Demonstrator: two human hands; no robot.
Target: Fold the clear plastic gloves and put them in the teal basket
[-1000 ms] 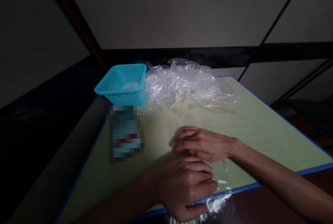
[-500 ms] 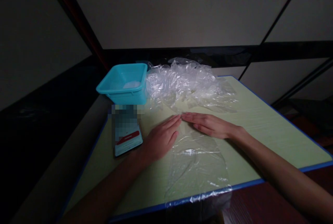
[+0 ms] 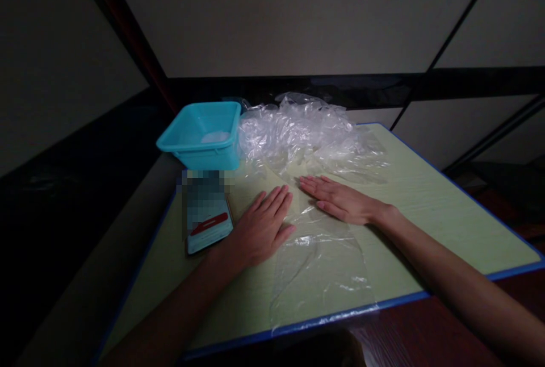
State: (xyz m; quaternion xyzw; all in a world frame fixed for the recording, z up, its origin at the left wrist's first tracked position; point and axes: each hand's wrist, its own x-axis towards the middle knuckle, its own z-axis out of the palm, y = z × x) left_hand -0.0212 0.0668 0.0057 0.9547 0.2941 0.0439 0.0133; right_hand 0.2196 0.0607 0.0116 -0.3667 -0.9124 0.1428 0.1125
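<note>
A clear plastic bag lies spread on the table, its near end draping over the front edge. Flat at its upper left side rests my left hand, palm down, fingers out and thumb apart. My right hand is also laid flat, on the bag's upper right part, with fingers stretched toward the left. A narrow gap separates the two sets of fingertips. Neither hand grips anything. Behind them is a crumpled heap of clear plastic bags.
A turquoise plastic basket with something white inside stands at the back left. In front of it lies a phone, partly pixelated, with a red mark on its screen. The pale green table has blue edging, and a panelled wall rises behind.
My hands have moved apart from nearly touching fingertips. The left fingers have spread and shifted slightly left. The near end of the bag hangs a little flatter.
</note>
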